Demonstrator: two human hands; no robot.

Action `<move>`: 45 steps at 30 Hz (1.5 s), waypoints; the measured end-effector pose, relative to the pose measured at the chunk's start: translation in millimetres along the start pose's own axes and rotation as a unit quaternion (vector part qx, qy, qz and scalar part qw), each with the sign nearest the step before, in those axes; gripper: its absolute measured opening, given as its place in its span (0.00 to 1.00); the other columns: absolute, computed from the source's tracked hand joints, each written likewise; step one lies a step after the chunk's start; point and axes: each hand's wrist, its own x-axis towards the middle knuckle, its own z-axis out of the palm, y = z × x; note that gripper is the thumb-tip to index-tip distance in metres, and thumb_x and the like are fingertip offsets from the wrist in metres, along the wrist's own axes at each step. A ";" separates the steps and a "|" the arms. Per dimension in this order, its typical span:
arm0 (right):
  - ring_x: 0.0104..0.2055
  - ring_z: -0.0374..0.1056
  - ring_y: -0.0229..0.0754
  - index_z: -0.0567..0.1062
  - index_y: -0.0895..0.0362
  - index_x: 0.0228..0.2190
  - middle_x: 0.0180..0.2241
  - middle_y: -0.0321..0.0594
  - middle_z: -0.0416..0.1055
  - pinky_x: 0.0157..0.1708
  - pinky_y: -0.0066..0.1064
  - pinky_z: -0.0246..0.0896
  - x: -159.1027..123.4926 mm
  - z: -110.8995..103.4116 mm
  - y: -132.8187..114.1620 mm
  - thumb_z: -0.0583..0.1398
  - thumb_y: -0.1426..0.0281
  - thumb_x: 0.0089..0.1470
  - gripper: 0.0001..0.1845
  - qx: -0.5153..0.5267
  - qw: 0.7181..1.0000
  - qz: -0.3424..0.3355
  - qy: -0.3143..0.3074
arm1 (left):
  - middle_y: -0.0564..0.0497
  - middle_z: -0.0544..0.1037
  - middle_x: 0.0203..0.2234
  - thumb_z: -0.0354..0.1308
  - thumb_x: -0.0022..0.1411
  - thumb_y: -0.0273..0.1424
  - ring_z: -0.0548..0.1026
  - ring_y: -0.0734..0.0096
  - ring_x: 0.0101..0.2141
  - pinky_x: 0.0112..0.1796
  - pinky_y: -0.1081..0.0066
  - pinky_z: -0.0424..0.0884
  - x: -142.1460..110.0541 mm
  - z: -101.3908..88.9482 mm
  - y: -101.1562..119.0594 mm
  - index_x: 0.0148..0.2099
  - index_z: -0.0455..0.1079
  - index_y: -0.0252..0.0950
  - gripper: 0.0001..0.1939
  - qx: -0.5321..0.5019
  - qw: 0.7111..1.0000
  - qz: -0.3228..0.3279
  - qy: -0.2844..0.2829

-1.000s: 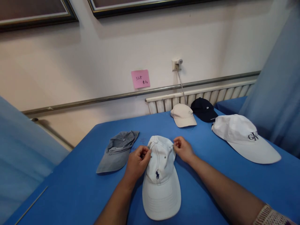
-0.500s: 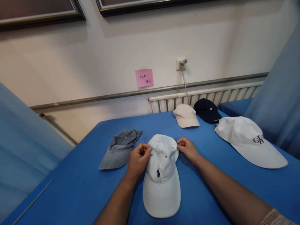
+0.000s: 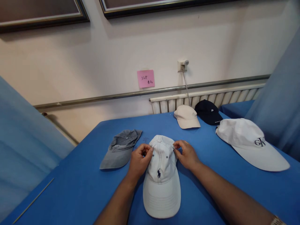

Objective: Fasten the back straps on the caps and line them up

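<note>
A white baseball cap (image 3: 161,175) with a small dark horse-rider emblem lies on the blue table, its brim toward me. My left hand (image 3: 140,159) pinches the left side of the crown between thumb and fingers. On the other side, my right hand (image 3: 186,153) has thumb and fingertips closed on the crown's fabric. The cap's rear lower edge is partly hidden. Left of my left hand rests a grey baseball cap (image 3: 120,150), its crown partly caved in.
At the back stand a cream cap (image 3: 187,117) and a navy cap (image 3: 208,112). A large white cap with black letters (image 3: 248,140) lies at the right. Behind the blue table (image 3: 77,190) are a radiator (image 3: 211,95) and a rail. Blue curtains (image 3: 25,150) hang on both sides.
My right hand moves slightly outward at the crown's right side, then back inward with the thumb lower. My left hand keeps its pinch. The view shifts a little, and the caps stay in place.
</note>
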 end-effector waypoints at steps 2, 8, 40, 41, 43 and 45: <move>0.36 0.68 0.43 0.69 0.52 0.34 0.32 0.38 0.72 0.41 0.36 0.62 0.2 -0.1 0.6 0.56 0.71 0.52 0.06 0.022 0.999 0.015 0.034 | 0.56 0.68 0.19 0.59 0.55 0.38 0.64 0.77 0.22 0.24 0.77 0.60 0.8 -1.6 -0.5 0.28 0.68 0.35 0.11 0.002 1.000 0.003 0.008; 0.31 0.67 0.42 0.68 0.53 0.32 0.27 0.37 0.69 0.35 0.33 0.62 -3.1 -0.6 -1.1 0.58 0.67 0.51 0.04 0.056 0.989 0.038 0.132 | 0.56 0.67 0.19 0.58 0.56 0.38 0.62 0.77 0.21 0.23 0.77 0.59 1.9 -3.4 -1.9 0.29 0.67 0.35 0.11 -0.003 0.999 -0.002 0.034; 0.19 0.52 0.33 0.65 0.55 0.20 0.16 0.29 0.57 0.20 0.26 0.47 -24.2 14.2 -29.9 0.59 0.58 0.53 0.18 0.200 0.973 0.117 -0.003 | 0.58 0.65 0.17 0.60 0.54 0.39 0.61 0.79 0.18 0.21 0.78 0.57 -0.8 0.5 4.4 0.28 0.66 0.34 0.13 -0.055 0.997 -0.052 0.007; 0.19 0.52 0.33 0.66 0.55 0.20 0.16 0.29 0.57 0.20 0.26 0.47 -24.3 11.7 -30.7 0.59 0.58 0.53 0.17 0.208 0.972 0.106 0.003 | 0.58 0.65 0.17 0.60 0.54 0.39 0.61 0.79 0.19 0.21 0.78 0.57 -0.9 0.1 4.9 0.28 0.67 0.34 0.13 -0.053 0.997 -0.049 0.013; 0.19 0.52 0.32 0.67 0.56 0.21 0.16 0.29 0.57 0.20 0.25 0.47 -24.1 6.8 -32.1 0.59 0.58 0.54 0.17 0.219 0.972 0.087 0.017 | 0.57 0.66 0.18 0.60 0.54 0.38 0.61 0.79 0.20 0.22 0.78 0.57 -1.5 0.1 5.1 0.28 0.67 0.34 0.12 -0.054 0.998 -0.042 0.015; 0.19 0.51 0.32 0.67 0.56 0.22 0.16 0.28 0.57 0.20 0.25 0.47 -23.3 3.2 -31.6 0.59 0.58 0.54 0.17 0.224 0.971 0.082 0.034 | 0.57 0.66 0.19 0.59 0.55 0.38 0.62 0.79 0.21 0.23 0.78 0.58 -2.9 1.2 4.1 0.29 0.67 0.34 0.12 -0.055 0.998 -0.034 0.007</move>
